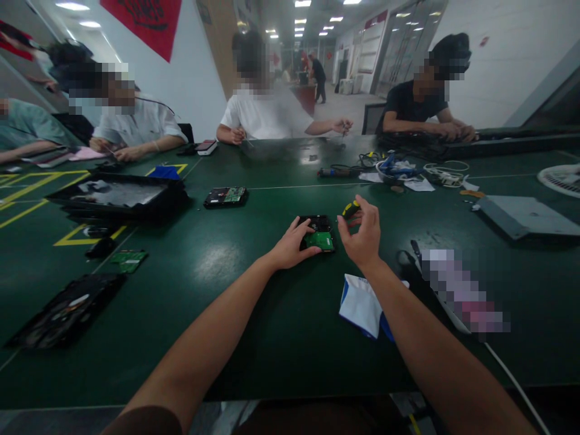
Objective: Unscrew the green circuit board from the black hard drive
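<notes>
A hard drive [321,240] with a green circuit board facing up lies on the green table in front of me. My left hand [294,243] rests on its left side, fingers spread over the black casing and the board's edge. Just right of the drive, my right hand [362,232] is closed round a yellow and black screwdriver [350,209], held by its handle. The screwdriver's tip is too small to make out. Below my right hand lies a white and blue folded packet [361,305], partly behind my forearm.
Another hard drive [225,196] lies left of centre. Black trays [118,196], a loose circuit board [129,260] and a dark casing [67,309] are at the left. A grey metal box [528,216] and tangled cables [396,168] are at the right. Several people sit across the table.
</notes>
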A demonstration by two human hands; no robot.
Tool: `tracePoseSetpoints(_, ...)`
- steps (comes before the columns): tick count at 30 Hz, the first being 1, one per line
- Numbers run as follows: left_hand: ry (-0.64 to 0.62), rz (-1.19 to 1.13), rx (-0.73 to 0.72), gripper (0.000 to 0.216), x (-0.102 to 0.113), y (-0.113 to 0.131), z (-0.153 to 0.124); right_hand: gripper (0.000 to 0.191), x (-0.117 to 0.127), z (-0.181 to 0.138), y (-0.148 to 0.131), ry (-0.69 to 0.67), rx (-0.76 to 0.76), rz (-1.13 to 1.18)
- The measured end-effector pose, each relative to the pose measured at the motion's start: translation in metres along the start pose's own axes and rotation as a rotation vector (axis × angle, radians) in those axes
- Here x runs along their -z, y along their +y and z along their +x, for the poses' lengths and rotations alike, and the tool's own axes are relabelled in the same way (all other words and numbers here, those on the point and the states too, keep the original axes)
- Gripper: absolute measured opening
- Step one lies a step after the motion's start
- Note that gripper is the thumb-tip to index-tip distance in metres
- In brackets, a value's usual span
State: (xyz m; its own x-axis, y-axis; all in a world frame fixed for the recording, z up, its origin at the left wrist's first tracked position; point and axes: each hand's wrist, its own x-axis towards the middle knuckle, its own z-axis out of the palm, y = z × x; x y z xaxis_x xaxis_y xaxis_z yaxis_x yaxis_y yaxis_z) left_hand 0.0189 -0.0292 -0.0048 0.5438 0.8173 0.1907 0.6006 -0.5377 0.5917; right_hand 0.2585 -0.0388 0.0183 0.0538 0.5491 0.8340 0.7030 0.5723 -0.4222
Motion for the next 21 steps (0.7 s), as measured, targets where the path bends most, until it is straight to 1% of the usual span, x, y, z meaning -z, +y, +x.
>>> tracePoseSetpoints(6, 0.01, -0.01, -0.011, 0.065, -0.0008, -0.0009, 0.0, 0.074, -0.0002, -0.0008, 0.0006, -0.023, 0.004, 0.026)
tracePoseSetpoints(12, 0.01, -0.011, -0.011, 0.066, 0.0001, 0.001, -0.0006, 0.068, -0.0004, -0.0004, -0.0003, 0.018, 0.008, 0.002)
tracePoseSetpoints(17, 0.008, -0.006, -0.009, 0.066, -0.0001, 0.0004, -0.0009, 0.07, -0.0014, -0.0013, 0.0002, -0.01, 0.001, 0.022)
tracePoseSetpoints(21, 0.005, -0.005, -0.003, 0.066, 0.0, 0.0001, -0.0008, 0.068, -0.0021, -0.0017, 0.002, 0.009, -0.007, 0.014)
